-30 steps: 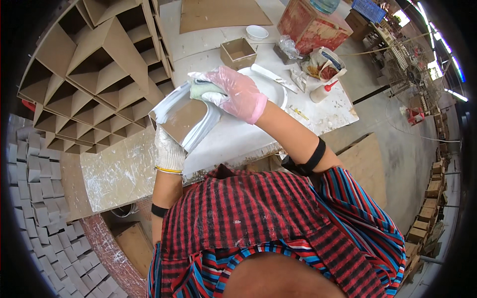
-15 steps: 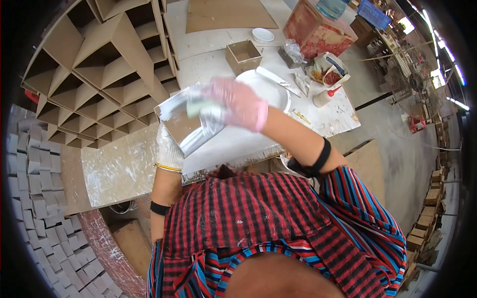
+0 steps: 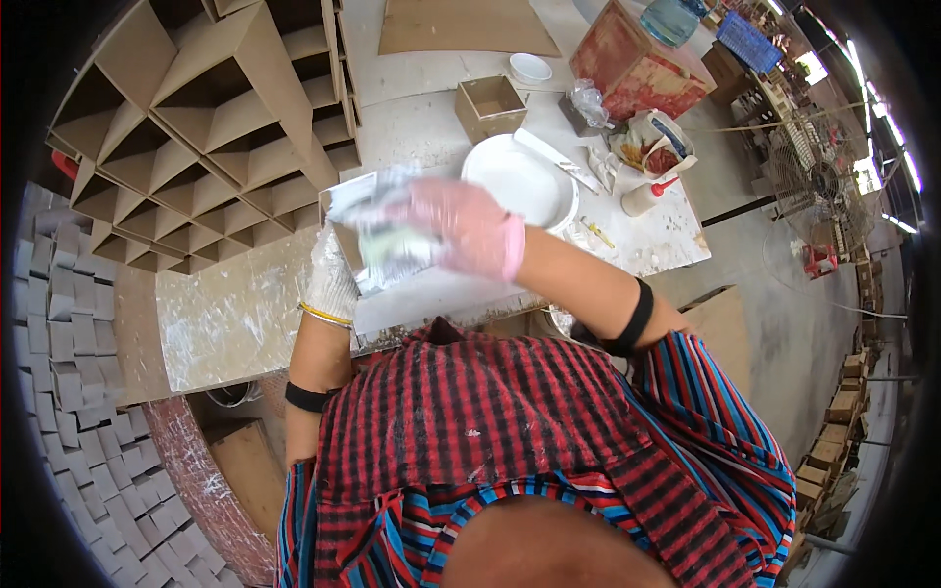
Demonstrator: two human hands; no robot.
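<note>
Left hand (image 3: pixel 328 279), in a white glove, clenched from below on the near edge of a white square dish (image 3: pixel 377 230) with a brown inner face, held tilted above the worktop (image 3: pixel 245 314). Right hand (image 3: pixel 461 227), in a pink glove, pressed on top of that dish, closed on a pale green sponge-like pad (image 3: pixel 387 243); badly blurred, so the fingers and the pad's edges hard to make out. Just beyond the dish, a round white plate (image 3: pixel 524 181) flat on the worktop, its near rim hidden behind the right hand. Past the plate, a small open cardboard box (image 3: pixel 490 106), a small white bowl (image 3: pixel 530 68) and a flat sheet of cardboard (image 3: pixel 461 27). To the right of the plate, a long flat blade (image 3: pixel 559 162), crumpled plastic bags (image 3: pixel 647 142) and a squat bottle with a red tip (image 3: pixel 647 196). Beyond those, a red box (image 3: pixel 637 64) with a blue water jug (image 3: pixel 671 18) cut off at the top edge. Left of the dish, a rack of triangular cardboard cells (image 3: pixel 196 127); farther left, grey tiles (image 3: pixel 69 314) in rows. Near edge of the worktop hidden behind the striped shirt (image 3: pixel 510 431).
</note>
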